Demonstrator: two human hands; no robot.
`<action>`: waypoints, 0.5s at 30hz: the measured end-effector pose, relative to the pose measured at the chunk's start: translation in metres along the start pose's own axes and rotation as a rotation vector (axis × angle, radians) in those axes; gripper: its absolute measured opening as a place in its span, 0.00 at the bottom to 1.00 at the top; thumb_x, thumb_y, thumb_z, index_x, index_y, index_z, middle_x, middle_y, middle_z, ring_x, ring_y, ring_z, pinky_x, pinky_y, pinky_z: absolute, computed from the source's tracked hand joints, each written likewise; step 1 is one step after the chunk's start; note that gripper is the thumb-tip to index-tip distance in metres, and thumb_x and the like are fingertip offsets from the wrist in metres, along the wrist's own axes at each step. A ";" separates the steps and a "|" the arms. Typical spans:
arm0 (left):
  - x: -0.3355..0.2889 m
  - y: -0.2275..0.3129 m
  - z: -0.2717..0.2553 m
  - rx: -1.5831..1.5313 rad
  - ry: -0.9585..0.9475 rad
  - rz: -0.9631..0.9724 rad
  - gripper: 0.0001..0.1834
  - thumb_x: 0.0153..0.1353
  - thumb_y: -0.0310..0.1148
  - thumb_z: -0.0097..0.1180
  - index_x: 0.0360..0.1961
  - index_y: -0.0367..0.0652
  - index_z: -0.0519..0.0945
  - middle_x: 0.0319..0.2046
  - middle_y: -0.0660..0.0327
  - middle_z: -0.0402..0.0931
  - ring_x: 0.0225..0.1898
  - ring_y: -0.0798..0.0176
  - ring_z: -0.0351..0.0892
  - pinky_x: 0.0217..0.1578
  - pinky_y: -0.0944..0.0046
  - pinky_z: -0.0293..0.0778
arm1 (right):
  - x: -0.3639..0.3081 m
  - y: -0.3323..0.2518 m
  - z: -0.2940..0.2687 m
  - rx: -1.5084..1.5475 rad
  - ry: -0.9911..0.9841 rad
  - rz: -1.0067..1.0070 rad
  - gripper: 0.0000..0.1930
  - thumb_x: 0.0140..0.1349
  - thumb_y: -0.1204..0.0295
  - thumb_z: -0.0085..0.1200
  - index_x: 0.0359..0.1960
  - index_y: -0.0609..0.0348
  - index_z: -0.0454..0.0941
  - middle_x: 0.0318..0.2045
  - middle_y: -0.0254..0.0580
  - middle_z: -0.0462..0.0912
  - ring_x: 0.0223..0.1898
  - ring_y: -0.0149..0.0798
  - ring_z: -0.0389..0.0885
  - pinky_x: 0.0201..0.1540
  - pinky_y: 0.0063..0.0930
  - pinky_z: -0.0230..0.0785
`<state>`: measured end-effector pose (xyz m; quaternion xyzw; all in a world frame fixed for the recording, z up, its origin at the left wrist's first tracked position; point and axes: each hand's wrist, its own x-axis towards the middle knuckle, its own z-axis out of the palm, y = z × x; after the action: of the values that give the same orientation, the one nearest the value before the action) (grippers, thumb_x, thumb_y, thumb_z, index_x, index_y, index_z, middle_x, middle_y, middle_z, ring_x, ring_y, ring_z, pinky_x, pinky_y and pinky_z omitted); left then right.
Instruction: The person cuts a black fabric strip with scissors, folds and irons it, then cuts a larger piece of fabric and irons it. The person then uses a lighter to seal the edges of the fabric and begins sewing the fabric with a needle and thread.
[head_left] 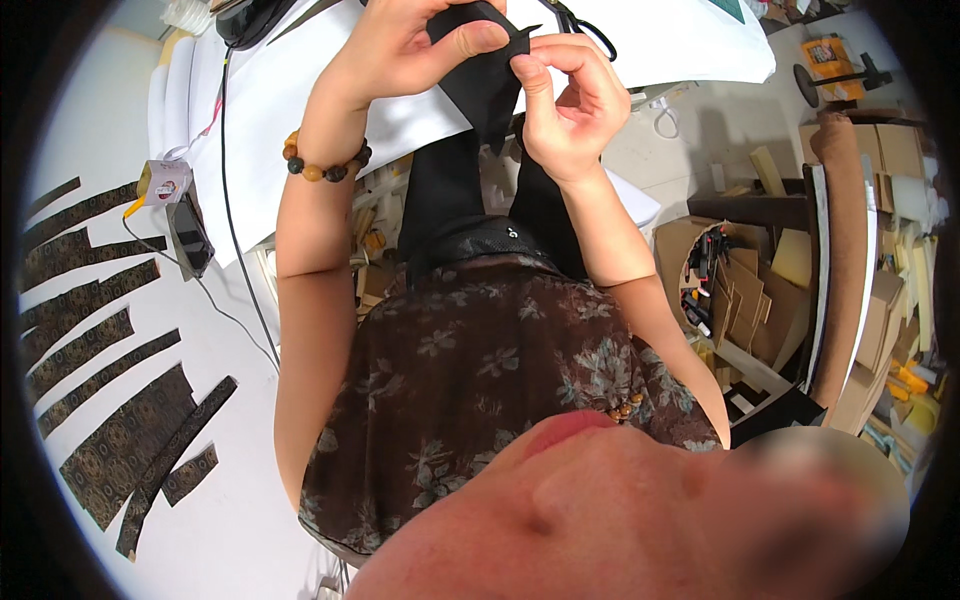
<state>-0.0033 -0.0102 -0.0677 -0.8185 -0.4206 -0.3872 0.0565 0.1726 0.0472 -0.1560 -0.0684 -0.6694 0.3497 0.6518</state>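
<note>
Black fabric piece (487, 75) — matte, pointed, creased — pinched between left hand (400, 50) and right hand (565, 100).

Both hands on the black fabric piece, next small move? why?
Probably slide the right hand a little along the edge. Both hands pinch the black fabric piece close together near its top, the left hand with thumb on top, the rest hanging loose below.

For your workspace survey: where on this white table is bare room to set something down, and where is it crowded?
Bare white table lies between the patterned fabric strips and the person's left forearm. The strips crowd the left edge; a phone and black cable clutter the stretch above.
</note>
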 end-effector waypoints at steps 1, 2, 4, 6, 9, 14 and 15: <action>0.000 0.001 0.000 0.008 0.002 -0.001 0.20 0.61 0.51 0.61 0.27 0.45 0.75 0.25 0.62 0.67 0.31 0.56 0.66 0.44 0.55 0.55 | 0.001 0.000 0.001 0.016 0.005 0.009 0.06 0.56 0.80 0.67 0.28 0.65 0.80 0.28 0.43 0.85 0.30 0.36 0.83 0.35 0.24 0.73; 0.000 0.000 0.001 0.008 0.002 0.002 0.20 0.61 0.51 0.61 0.27 0.45 0.75 0.24 0.62 0.66 0.31 0.56 0.65 0.43 0.55 0.55 | 0.003 0.000 0.001 0.029 0.008 0.021 0.06 0.56 0.81 0.67 0.28 0.65 0.80 0.29 0.43 0.85 0.30 0.36 0.83 0.35 0.24 0.73; -0.002 -0.001 0.002 0.007 0.002 0.007 0.20 0.61 0.51 0.61 0.27 0.45 0.75 0.24 0.61 0.66 0.31 0.56 0.65 0.43 0.55 0.54 | 0.002 0.000 0.002 0.070 0.009 0.049 0.06 0.56 0.81 0.66 0.28 0.66 0.80 0.29 0.43 0.84 0.31 0.35 0.82 0.36 0.24 0.73; -0.002 0.000 0.003 0.013 0.023 0.008 0.20 0.61 0.50 0.62 0.27 0.45 0.74 0.24 0.61 0.66 0.31 0.56 0.64 0.42 0.55 0.54 | 0.001 0.003 0.003 0.124 0.009 0.079 0.05 0.56 0.82 0.66 0.28 0.66 0.79 0.29 0.44 0.84 0.32 0.35 0.82 0.36 0.25 0.73; -0.001 0.001 0.005 0.037 0.016 -0.001 0.19 0.60 0.50 0.62 0.27 0.45 0.74 0.25 0.61 0.66 0.32 0.55 0.64 0.42 0.55 0.54 | -0.008 0.013 0.000 0.218 -0.035 0.171 0.08 0.62 0.76 0.65 0.36 0.66 0.78 0.36 0.40 0.79 0.37 0.32 0.77 0.42 0.24 0.69; 0.001 0.002 0.005 0.064 -0.008 -0.009 0.17 0.60 0.47 0.63 0.28 0.45 0.74 0.26 0.61 0.66 0.34 0.55 0.65 0.45 0.55 0.55 | -0.009 0.023 -0.004 0.381 -0.132 0.329 0.10 0.67 0.70 0.62 0.36 0.60 0.73 0.35 0.34 0.74 0.35 0.26 0.70 0.40 0.20 0.63; 0.001 0.000 0.005 0.065 -0.017 -0.012 0.17 0.60 0.46 0.63 0.28 0.45 0.75 0.26 0.60 0.67 0.34 0.54 0.66 0.45 0.56 0.56 | -0.008 0.031 -0.008 0.438 -0.197 0.373 0.09 0.68 0.70 0.62 0.36 0.58 0.73 0.35 0.31 0.74 0.35 0.24 0.69 0.39 0.19 0.62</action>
<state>0.0003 -0.0076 -0.0700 -0.8168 -0.4385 -0.3668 0.0771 0.1695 0.0690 -0.1810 -0.0139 -0.6139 0.6044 0.5076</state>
